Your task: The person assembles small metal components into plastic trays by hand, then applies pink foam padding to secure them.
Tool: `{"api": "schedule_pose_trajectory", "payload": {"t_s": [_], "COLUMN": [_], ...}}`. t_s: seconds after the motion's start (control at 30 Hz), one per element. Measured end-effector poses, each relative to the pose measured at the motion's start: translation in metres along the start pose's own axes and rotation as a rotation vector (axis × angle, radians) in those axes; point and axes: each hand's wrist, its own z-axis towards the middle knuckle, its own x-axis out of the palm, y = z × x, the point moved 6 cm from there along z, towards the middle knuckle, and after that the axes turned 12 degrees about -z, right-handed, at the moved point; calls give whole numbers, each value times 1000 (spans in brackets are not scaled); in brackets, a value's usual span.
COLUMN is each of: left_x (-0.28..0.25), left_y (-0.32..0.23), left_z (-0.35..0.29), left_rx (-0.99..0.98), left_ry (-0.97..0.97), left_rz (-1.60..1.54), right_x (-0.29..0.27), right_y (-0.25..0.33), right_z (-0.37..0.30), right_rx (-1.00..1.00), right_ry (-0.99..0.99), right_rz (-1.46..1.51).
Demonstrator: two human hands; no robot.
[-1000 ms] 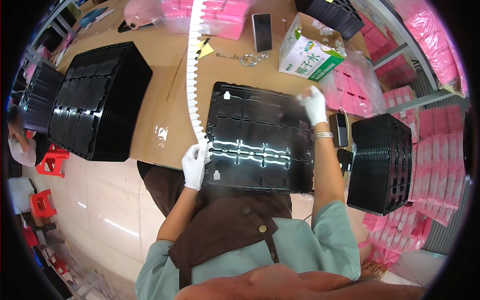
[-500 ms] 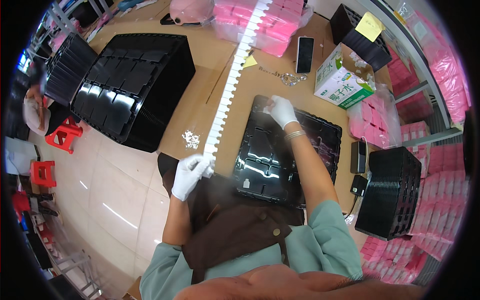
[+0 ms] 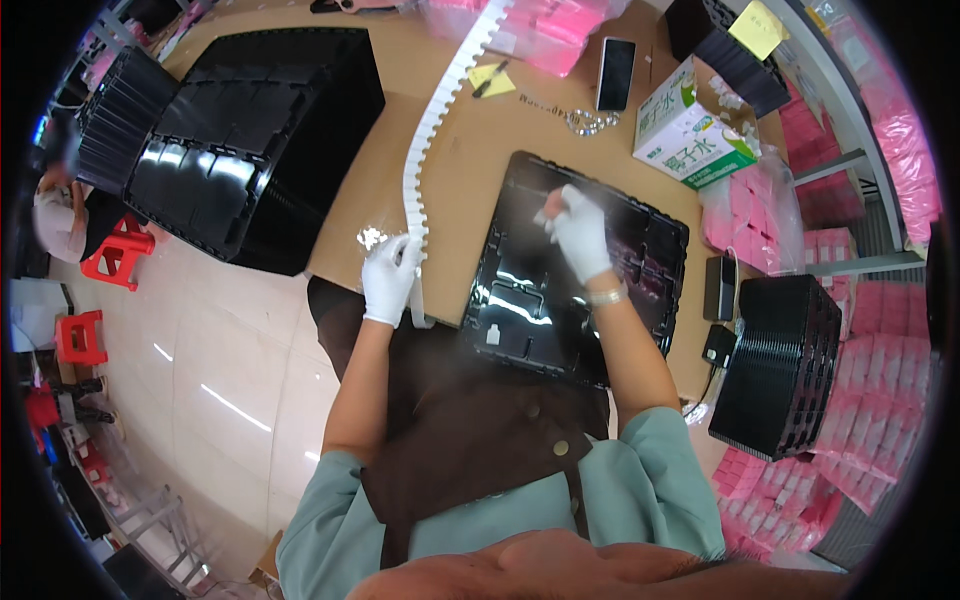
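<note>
My left hand [image 3: 388, 282], in a white glove, pinches a long white strip [image 3: 426, 140] with a row of notched tabs along one side. The strip runs away across the table and curves; its near end hangs just below my fingers at the table's front edge. A shiny black plastic tray [image 3: 540, 335] with shallow compartments lies to the right. One small white bottle-shaped piece [image 3: 492, 334] sits in its near left part. Over the tray's far left area hovers my right hand [image 3: 580, 238], gloved with bare fingertips, fingers pinched; what they hold, if anything, cannot be made out.
A big stack of black trays [image 3: 250, 150] stands at left, another [image 3: 778, 370] at right. Beyond the tray are a phone [image 3: 615, 75], a clear bead chain [image 3: 592, 122], a yellow note [image 3: 490, 80] and an open carton [image 3: 695, 140]. White scraps [image 3: 371, 238] lie by my left hand.
My left hand has moved up along the strip, which now bends, with its end showing below. My right hand has drawn back from the tray's far left corner toward its middle. The view has shifted.
</note>
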Motion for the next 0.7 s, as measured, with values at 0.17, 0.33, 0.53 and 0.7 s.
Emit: {"api": "schedule_pose_trajectory", "payload": {"t_s": [0.17, 0.33, 0.53, 0.7], "left_x": [8, 7, 29, 81], "left_y": [-11, -23, -70, -56], "left_z": [5, -1, -44, -57], "left_rx": [-42, -118, 265, 182], "left_ry": [24, 15, -18, 311], "left_rz": [-22, 129, 408, 363], "right_x": [46, 69, 65, 69], "right_y": [-31, -31, -28, -20], "right_z": [-107, -134, -139, -145], "right_rx": [-27, -235, -278, -283], "right_ry": [369, 505, 411, 368], "right_rz": [-223, -337, -464, -588]}}
